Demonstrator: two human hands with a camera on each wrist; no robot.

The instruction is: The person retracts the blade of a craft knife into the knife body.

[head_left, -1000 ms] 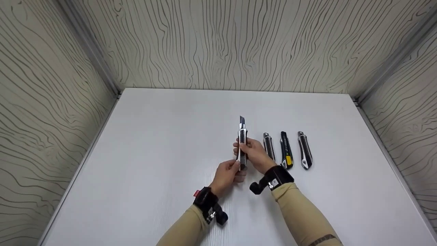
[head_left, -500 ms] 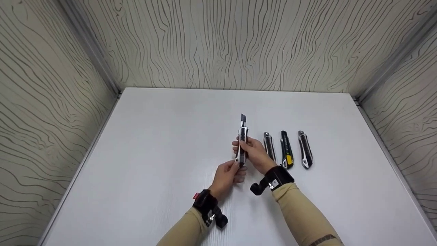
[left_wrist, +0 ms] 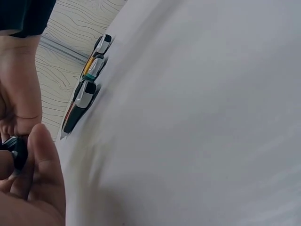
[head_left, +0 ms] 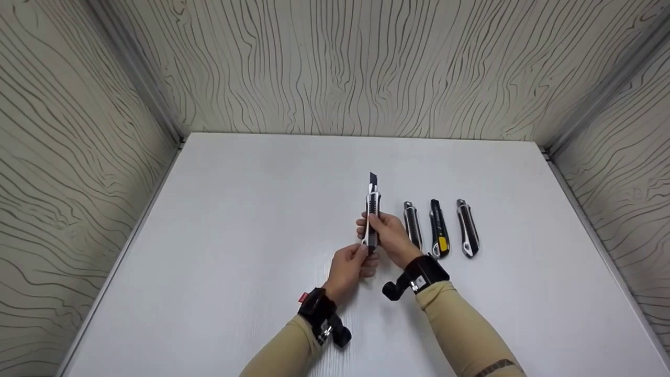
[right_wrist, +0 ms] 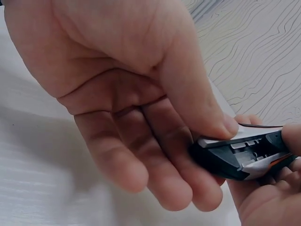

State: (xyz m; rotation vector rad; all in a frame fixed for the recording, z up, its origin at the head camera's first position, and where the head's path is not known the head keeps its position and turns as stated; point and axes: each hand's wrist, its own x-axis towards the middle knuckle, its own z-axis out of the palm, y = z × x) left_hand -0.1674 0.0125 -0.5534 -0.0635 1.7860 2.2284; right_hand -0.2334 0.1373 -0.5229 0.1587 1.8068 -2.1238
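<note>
In the head view a silver-and-black utility knife (head_left: 372, 209) is held up over the white table, its dark blade extended and pointing away from me. My right hand (head_left: 392, 234) grips the handle at mid-length, thumb on the front face and fingers behind it. My left hand (head_left: 347, 269) pinches the butt end between thumb and fingers. Close up, the right wrist view shows the butt end of the knife (right_wrist: 235, 153) under the left thumb, with its other fingers loosely bent. Only the dark butt shows in the left wrist view.
Three more utility knives lie on the table (head_left: 235, 225) to the right: a silver-and-black one (head_left: 411, 222) partly behind my right hand, a black-and-yellow one (head_left: 438, 225), and a silver-and-black one (head_left: 468, 229). Wood-grain patterned walls (head_left: 335, 68) enclose the table at the back and sides.
The held knife has moved slightly forward in the head view. Both hands keep hold of it, and the knives on the table have not moved.
</note>
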